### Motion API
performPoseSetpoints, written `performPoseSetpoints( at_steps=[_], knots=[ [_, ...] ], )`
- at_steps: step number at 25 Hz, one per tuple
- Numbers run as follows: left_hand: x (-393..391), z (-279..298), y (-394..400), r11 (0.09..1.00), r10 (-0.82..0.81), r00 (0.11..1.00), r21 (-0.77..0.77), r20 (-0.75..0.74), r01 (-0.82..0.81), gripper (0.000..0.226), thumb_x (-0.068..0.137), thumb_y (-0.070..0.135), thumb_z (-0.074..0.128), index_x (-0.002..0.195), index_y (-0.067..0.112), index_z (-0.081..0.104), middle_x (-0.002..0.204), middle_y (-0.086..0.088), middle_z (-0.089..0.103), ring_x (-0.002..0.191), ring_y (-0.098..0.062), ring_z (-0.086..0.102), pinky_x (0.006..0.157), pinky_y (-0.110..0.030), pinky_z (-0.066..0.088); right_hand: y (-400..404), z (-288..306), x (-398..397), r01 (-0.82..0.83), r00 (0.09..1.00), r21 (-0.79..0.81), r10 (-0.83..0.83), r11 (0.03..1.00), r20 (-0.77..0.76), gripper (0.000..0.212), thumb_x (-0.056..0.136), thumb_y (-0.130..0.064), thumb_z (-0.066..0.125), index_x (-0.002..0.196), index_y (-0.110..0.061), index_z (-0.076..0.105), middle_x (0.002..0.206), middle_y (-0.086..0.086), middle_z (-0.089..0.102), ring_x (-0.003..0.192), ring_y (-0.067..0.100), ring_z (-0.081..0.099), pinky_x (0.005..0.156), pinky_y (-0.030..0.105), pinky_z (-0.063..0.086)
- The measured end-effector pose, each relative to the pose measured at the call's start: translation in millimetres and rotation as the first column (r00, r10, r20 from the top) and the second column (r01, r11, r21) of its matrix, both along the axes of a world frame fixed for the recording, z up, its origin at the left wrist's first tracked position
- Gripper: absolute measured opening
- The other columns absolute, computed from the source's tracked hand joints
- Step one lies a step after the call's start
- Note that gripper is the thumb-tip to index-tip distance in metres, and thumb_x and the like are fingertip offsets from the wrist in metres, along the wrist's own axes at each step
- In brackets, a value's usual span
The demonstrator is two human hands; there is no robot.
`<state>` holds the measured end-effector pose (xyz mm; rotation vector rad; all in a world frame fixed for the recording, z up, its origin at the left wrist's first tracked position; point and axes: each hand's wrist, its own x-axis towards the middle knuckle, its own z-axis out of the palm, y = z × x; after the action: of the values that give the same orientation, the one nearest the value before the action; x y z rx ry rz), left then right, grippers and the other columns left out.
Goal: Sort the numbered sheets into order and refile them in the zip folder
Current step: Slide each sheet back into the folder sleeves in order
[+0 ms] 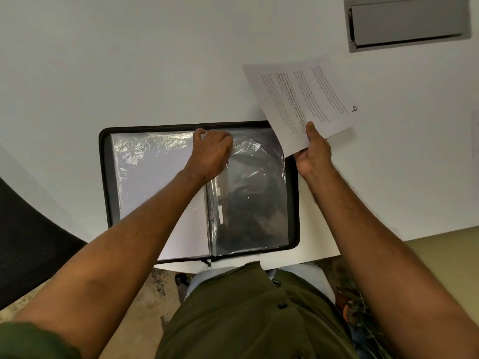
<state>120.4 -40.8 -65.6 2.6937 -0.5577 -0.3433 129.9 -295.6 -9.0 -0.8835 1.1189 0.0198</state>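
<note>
While the zip folder (pixel 199 193) lies open on the white table (pixel 129 60), left grip (pixel 211 154) pinching a sleeve (pixel 248 161) — right grip (pixel 312 151) pinching sheet 9 (pixel 300 99)

You're in an office: white desk (pixel 155 60) w/ grey cable hatch (pixel 408 22), black mesh chair (pixel 28 242) beside it.

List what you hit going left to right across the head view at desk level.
Black mesh chair → open black zip folder with clear plastic sleeves → left hand gripping a sleeve's top edge → right hand holding the printed white sheet marked 9 → grey recessed desk hatch.
</note>
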Motion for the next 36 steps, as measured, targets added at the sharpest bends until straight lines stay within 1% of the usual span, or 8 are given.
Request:
performPoseSetpoints(
  at_steps=[6,8,11,16,19,27,32,36],
  knots=[
    [15,8,-11,0.996,-0.069,0.99,-0.07,-0.119,0.061,0.022,0.088,0.02,0.065,0.108,0.021,0.057,0.109,0.001,0.062,0.113,-0.025,0.055,0.105,-0.047,0.025,7,-2,27,-0.019,0.999,0.068,0.015,0.998,0.05,0.021,0.101,-0.019,0.065,0.118,-0.007,0.064,0.117,0.016,0.074,0.107,0.029,0.072,0.073,0.038,0.063],
    [19,12,-17,0.995,-0.03,0.991,-0.098,-0.128,0.018,0.033,0.089,0.026,0.063,0.121,0.021,0.054,0.111,0.002,0.062,0.113,-0.024,0.056,0.106,-0.046,0.024,8,-5,33,-0.044,0.997,0.058,0.041,0.997,0.059,0.02,0.101,-0.019,0.064,0.117,-0.007,0.064,0.114,0.016,0.074,0.102,0.028,0.072,0.072,0.038,0.063],
    [26,13,-23,0.993,0.085,0.991,-0.072,-0.101,-0.092,0.044,0.094,0.025,0.06,0.136,0.02,0.049,0.112,0.0,0.066,0.11,-0.024,0.059,0.105,-0.046,0.025,6,-11,43,-0.066,0.996,0.07,0.061,0.995,0.072,0.033,0.099,-0.016,0.067,0.129,-0.002,0.062,0.122,0.02,0.071,0.111,0.033,0.07,0.074,0.038,0.063],
    [31,11,-21,0.988,0.147,0.987,-0.039,-0.062,-0.15,0.014,0.1,0.022,0.054,0.107,0.022,0.067,0.102,0.002,0.067,0.101,-0.023,0.058,0.095,-0.042,0.027,8,-15,58,-0.195,0.975,-0.046,0.198,0.98,0.097,0.038,0.092,-0.006,0.074,0.128,-0.004,0.064,0.124,0.018,0.071,0.114,0.033,0.07,0.083,0.043,0.063],
    [25,12,-25,0.985,0.162,0.984,-0.055,-0.076,-0.166,0.015,0.101,0.022,0.052,0.096,0.023,0.065,0.094,0.005,0.066,0.094,-0.021,0.059,0.095,-0.042,0.029,13,-17,67,-0.266,0.957,-0.13,0.278,0.955,0.082,0.037,0.09,-0.008,0.077,0.126,-0.006,0.067,0.118,0.012,0.074,0.105,0.026,0.073,0.084,0.044,0.063],
    [17,15,-24,0.971,0.208,0.975,-0.105,-0.082,-0.216,0.02,0.104,0.025,0.048,0.095,0.027,0.066,0.087,0.009,0.067,0.087,-0.016,0.06,0.099,-0.044,0.03,29,-30,82,-0.42,0.895,-0.272,0.445,0.866,0.034,0.034,0.091,-0.009,0.076,0.124,-0.006,0.067,0.108,0.006,0.076,0.088,0.017,0.075,0.071,0.035,0.062],
    [24,13,-23,0.97,0.206,0.976,-0.119,-0.075,-0.214,0.022,0.105,0.025,0.048,0.097,0.021,0.067,0.088,0.004,0.066,0.088,-0.019,0.061,0.098,-0.04,0.028,26,-37,81,-0.536,0.806,-0.355,0.589,0.766,0.053,0.043,0.091,-0.005,0.075,0.132,-0.001,0.062,0.122,0.01,0.073,0.11,0.023,0.072,0.093,0.04,0.06],
    [24,9,-24,0.968,0.228,0.973,-0.099,-0.043,-0.232,0.021,0.104,0.026,0.048,0.099,0.021,0.068,0.092,0.001,0.064,0.091,-0.02,0.058,0.094,-0.039,0.025,14,-37,83,-0.607,0.742,-0.401,0.67,0.686,0.024,0.043,0.092,-0.005,0.074,0.133,-0.001,0.062,0.123,0.008,0.073,0.111,0.021,0.072,0.097,0.039,0.058]
  ],
)
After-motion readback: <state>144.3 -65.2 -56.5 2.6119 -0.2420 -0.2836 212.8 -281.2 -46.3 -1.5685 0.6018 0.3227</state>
